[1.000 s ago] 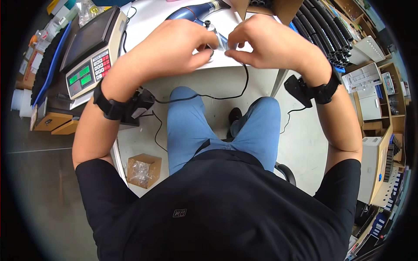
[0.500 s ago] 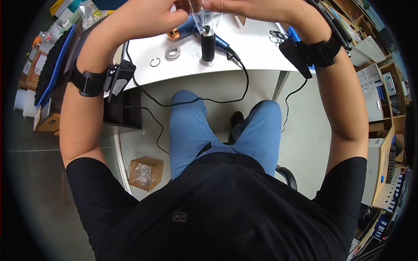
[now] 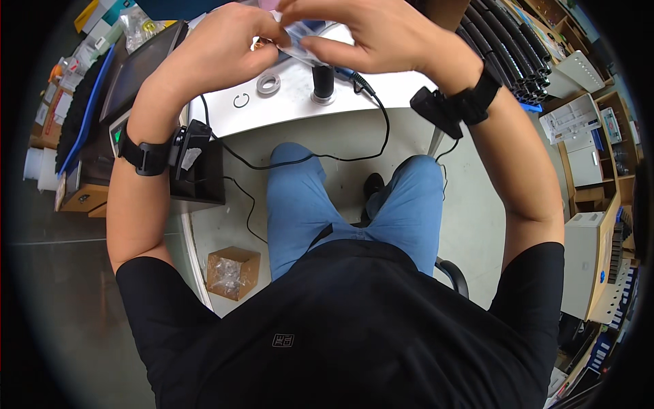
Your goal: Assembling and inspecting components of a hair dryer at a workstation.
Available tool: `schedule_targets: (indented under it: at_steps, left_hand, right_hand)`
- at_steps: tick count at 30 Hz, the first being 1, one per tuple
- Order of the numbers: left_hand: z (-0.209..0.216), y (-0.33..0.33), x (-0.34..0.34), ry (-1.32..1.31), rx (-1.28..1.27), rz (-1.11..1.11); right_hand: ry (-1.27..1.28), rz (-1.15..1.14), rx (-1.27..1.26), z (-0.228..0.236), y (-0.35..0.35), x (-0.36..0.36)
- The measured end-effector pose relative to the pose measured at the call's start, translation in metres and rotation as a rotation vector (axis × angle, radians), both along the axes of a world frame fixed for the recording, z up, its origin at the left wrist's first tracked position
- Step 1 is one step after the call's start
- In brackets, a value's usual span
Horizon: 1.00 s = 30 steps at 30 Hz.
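Observation:
A clear plastic bag (image 3: 300, 49) is held up above the table, partly blurred. My left hand (image 3: 235, 48) has its fingers closed on the bag's left side. My right hand (image 3: 368, 34) reaches over from the right, thumb and fingers apart, the thumb beside the plastic. Just below the bag a black cylinder (image 3: 323, 84) stands upright on a clear round base; the bag covers its top. A grey ring (image 3: 268, 84) and a thin open snap ring (image 3: 241, 100) lie to its left. Behind the hands a blue corded tool (image 3: 349, 73) is mostly hidden.
A black cord (image 3: 386, 129) loops off the front edge of the white table (image 3: 231, 123). Several black ribbed tubes (image 3: 504, 48) are stacked at the right. A cardboard box (image 3: 233, 273) with clear plastic sits on the floor. Shelves (image 3: 593, 157) line the right side.
Both hands have come nearer to me, and the bag has tilted and lowered over the cylinder's top. My right hand's thumb and fingers have spread apart.

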<state>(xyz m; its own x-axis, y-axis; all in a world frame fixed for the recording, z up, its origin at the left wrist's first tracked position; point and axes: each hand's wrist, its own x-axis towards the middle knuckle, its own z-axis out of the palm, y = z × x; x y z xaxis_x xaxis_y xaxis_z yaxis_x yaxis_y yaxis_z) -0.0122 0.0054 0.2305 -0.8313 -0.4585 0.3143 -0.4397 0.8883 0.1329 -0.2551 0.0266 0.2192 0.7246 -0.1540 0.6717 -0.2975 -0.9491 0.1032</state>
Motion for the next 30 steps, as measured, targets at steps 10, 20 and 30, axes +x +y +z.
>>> schedule_targets:
  at_steps: [10, 20, 30]
  left_hand:
    - [-0.004, 0.001, -0.015, 0.085, -0.033, -0.02]
    - [-0.078, -0.044, -0.032, 0.628, 0.283, 0.112]
    - [-0.137, -0.07, -0.024, 0.542, 0.755, 0.032]
  right_hand:
    - [-0.192, -0.621, 0.084, -0.121, 0.013, -0.001]
    - [-0.325, -0.735, 0.521, -0.13, 0.018, -0.001]
    - [-0.27, -0.746, 0.625, -0.12, 0.011, -0.001]
